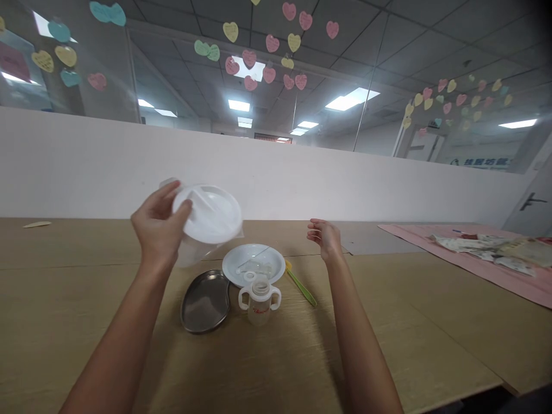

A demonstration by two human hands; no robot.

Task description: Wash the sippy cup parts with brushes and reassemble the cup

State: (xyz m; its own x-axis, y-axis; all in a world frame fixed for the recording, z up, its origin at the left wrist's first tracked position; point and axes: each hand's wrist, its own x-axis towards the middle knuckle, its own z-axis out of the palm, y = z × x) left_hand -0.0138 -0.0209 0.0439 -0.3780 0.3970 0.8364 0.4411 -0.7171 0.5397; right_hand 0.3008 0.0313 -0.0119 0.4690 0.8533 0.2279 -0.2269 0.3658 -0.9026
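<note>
My left hand (161, 221) is raised over the table, thumb and fingers closed on a clear plastic container with a round white lid (218, 215). Motion blurs the container, and its lower part is hard to make out. To the right, my right hand (325, 237) is held up with bent fingers apart and nothing in them. Between the hands stands a baby bottle (260, 305) with two white handles and an uncapped neck. Behind it is a white plate (233, 259) holding small clear pieces. A metal kidney dish (204, 305) lies left of the bottle.
A green-handled brush or spoon with a yellow head (302, 286) lies right of the plate. Farther right, a pink cloth (422, 247) bears crumpled packets. A low white wall (276, 187) runs along the back, with glass and heart-shaped notes above. A pale flat piece (37, 224) lies far left.
</note>
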